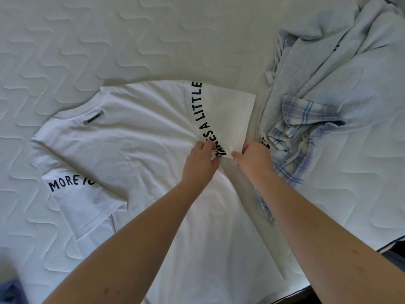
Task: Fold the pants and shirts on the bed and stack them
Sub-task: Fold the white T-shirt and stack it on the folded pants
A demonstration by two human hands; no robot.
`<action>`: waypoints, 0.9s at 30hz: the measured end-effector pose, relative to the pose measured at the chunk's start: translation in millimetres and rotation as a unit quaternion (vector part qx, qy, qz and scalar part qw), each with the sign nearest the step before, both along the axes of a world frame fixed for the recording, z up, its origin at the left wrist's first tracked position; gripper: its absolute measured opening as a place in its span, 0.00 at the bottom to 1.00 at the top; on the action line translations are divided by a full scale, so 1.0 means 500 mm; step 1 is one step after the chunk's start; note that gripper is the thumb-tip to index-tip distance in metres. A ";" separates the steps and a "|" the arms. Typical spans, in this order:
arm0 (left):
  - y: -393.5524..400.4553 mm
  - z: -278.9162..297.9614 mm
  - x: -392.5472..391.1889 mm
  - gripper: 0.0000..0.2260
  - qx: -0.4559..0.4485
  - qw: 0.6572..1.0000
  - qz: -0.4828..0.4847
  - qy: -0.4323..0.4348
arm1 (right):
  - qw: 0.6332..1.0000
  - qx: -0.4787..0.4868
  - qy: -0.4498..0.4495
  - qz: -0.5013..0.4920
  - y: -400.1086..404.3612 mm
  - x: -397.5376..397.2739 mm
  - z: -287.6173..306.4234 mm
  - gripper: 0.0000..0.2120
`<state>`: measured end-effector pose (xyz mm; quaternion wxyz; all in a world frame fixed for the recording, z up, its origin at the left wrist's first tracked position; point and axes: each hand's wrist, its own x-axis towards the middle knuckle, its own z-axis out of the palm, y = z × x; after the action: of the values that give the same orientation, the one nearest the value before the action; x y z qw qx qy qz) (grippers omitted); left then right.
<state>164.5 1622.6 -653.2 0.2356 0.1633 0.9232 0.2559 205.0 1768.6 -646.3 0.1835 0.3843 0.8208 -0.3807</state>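
Observation:
A white T-shirt [135,137] lies flat, back side up, across the middle of the bed, collar to the left. Dark lettering runs along both sleeves. The far sleeve [221,108] is folded over onto the shirt body. My left hand [200,162] pinches the near corner of that sleeve, by the lettering. My right hand [254,159] pinches the same sleeve edge just to the right. A plaid shirt [300,132] in blue and white lies crumpled to the right, touching my right hand. A pale blue garment [341,62] is heaped behind it.
The quilted white mattress [109,40] stretches bare to the left and far side. The bed's near right edge [392,244] shows dark floor beyond it. A blurred blue thing [8,288] sits at the bottom left corner.

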 end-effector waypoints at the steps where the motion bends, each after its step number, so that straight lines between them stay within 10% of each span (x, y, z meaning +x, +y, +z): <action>1: 0.000 -0.001 -0.003 0.13 -0.003 1.000 0.004 -0.012 | 1.000 0.010 0.002 -0.010 -0.002 0.000 0.001 0.10; 11: 0.014 -0.011 -0.063 0.13 -0.034 0.990 -0.009 -0.139 | 0.992 -0.026 0.021 -0.120 -0.003 -0.058 -0.019 0.23; 18: -0.047 0.030 -0.091 0.12 0.103 0.959 0.035 -0.261 | 0.975 -0.059 0.139 -0.162 -0.042 -0.070 -0.005 0.11; 24: -0.144 0.032 -0.139 0.18 -0.026 0.997 0.013 0.065 | 0.966 -0.080 0.206 -0.134 -0.061 -0.074 0.040 0.07; 27: -0.177 0.024 -0.192 0.22 -0.103 0.994 -0.018 0.041 | 0.965 -0.082 0.192 -0.159 -0.059 -0.084 0.035 0.23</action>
<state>68.3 1534.3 -641.4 0.2179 0.1649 0.9504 0.1488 162.8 1738.9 -628.8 -0.0094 0.4129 0.7351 -0.5376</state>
